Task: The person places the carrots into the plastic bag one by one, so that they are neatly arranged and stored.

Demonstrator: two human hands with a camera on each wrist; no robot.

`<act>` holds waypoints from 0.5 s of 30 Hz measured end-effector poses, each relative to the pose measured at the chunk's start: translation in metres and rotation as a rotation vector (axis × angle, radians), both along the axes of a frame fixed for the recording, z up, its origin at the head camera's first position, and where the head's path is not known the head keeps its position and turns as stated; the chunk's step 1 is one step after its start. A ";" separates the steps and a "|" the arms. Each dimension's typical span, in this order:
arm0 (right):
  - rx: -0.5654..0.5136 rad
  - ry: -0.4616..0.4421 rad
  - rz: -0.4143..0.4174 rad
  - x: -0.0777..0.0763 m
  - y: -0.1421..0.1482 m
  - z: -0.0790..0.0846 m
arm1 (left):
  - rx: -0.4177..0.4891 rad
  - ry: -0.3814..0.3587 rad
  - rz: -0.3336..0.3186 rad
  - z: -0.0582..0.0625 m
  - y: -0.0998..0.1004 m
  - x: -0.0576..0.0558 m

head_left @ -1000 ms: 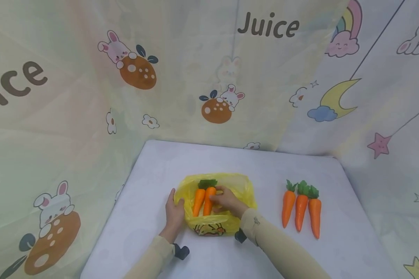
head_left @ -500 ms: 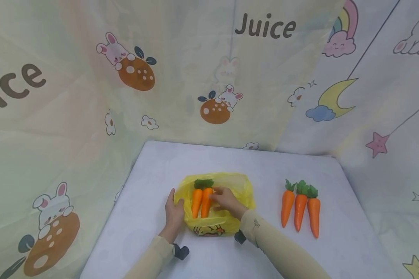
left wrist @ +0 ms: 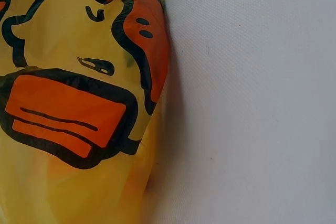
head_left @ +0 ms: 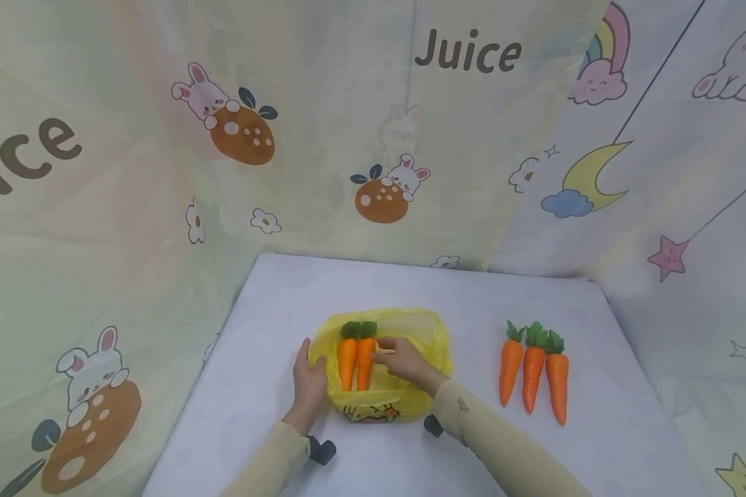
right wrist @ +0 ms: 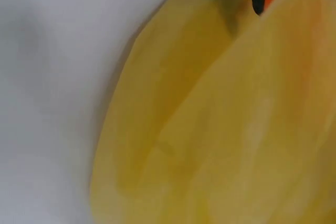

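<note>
1. Carrots point(head_left: 347, 362), qty 2, lie side by side in the yellow bag point(head_left: 404, 397), leafy tops twd the far side, tips twd you. Bag mouth is spread wide.
2. Step in hand, as judged: you are setting or straightening the pair in the bag. Approx. two of five visible carrots are in.
3. R hand point(head_left: 405, 360): inside the bag, fingertips right at the side of the R carrot point(head_left: 365, 366). Thumb and fingers are slightly parted, nothing visibly enclosed; light contact w/ the carrot can't be confirmed.
4. L hand point(head_left: 309, 383): at the bag's L edge, thumb and index finger well spread, bag edge btwn them. Whether you pinch the plastic: cannot tell. Wrist views show only bag and tabletop point(head_left: 472, 297), no fingers.
5. Loose carrots point(head_left: 532, 378), qty 3, lie in a row on the tabletop, well apart from the bag, to the right of your R forearm.
6. Next move, as judged, calls for your R hand to lift clear w/o dragging the R carrot, then go right for the nearest loose one; L hand to steady the rim.
</note>
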State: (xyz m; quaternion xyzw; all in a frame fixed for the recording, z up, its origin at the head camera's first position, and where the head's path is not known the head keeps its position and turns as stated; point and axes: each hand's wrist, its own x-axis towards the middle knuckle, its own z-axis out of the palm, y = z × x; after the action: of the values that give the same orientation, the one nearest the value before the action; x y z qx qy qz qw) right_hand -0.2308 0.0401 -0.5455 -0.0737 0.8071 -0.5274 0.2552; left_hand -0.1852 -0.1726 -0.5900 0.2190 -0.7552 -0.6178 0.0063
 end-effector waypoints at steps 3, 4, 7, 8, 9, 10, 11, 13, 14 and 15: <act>0.075 0.139 0.029 0.005 0.010 0.011 | -0.007 -0.012 -0.002 0.001 0.000 0.001; 0.105 0.195 0.037 0.007 0.014 0.016 | -0.006 -0.012 -0.002 0.001 0.000 0.001; 0.253 0.396 0.073 0.012 0.026 0.029 | -0.007 -0.020 -0.003 0.003 -0.001 0.001; 0.300 0.461 0.079 0.014 0.030 0.034 | -0.008 -0.021 -0.004 0.003 -0.001 0.002; 0.358 0.525 0.081 0.015 0.034 0.038 | -0.007 -0.021 -0.004 0.004 -0.001 0.002; 0.413 0.587 0.090 0.016 0.038 0.042 | -0.009 -0.020 -0.003 0.003 -0.002 0.002; 0.468 0.646 0.091 0.016 0.043 0.046 | -0.011 -0.023 -0.003 0.003 -0.002 0.002; 0.547 0.744 0.076 0.015 0.052 0.053 | -0.016 -0.025 -0.003 0.002 -0.002 0.003; 0.585 0.786 0.061 0.014 0.057 0.056 | -0.015 -0.026 -0.002 0.002 -0.002 0.003; 0.621 0.827 0.043 0.013 0.062 0.058 | -0.014 -0.027 0.000 0.001 -0.002 0.004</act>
State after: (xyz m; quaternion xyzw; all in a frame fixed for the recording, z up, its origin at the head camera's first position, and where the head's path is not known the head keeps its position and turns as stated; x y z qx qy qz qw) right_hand -0.2183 0.1026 -0.4875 -0.2135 0.9573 -0.1841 -0.0646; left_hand -0.1817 -0.1750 -0.5886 0.2271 -0.7597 -0.6093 -0.0024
